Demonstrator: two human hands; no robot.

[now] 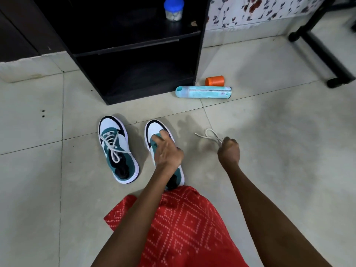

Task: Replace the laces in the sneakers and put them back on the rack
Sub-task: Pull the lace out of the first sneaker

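From the head view, my left hand sits just left of centre with its fingers loosely spread over the teal upper of the unlaced sneaker. It grips nothing that I can see, and I cannot tell how firmly it presses. That shoe stands on the pale, glossy floor tiles, its smooth white toe cap rimmed in dark trim.

My right hand, right of centre, is curled into a fist round a flat off-white lace, whose loop and loose end stick out toward the upper left.

Left of centre stands the laced sneaker, teal and white with a thick white sole and cord crossed over the tongue.

Both shoes are off the black, boxy rack in the upper middle, where a clear jar with a blue lid stands on a shelf. Beside the rack's foot lie a pale blue cylinder and an orange cap. My red dotted cloth fills the bottom centre.
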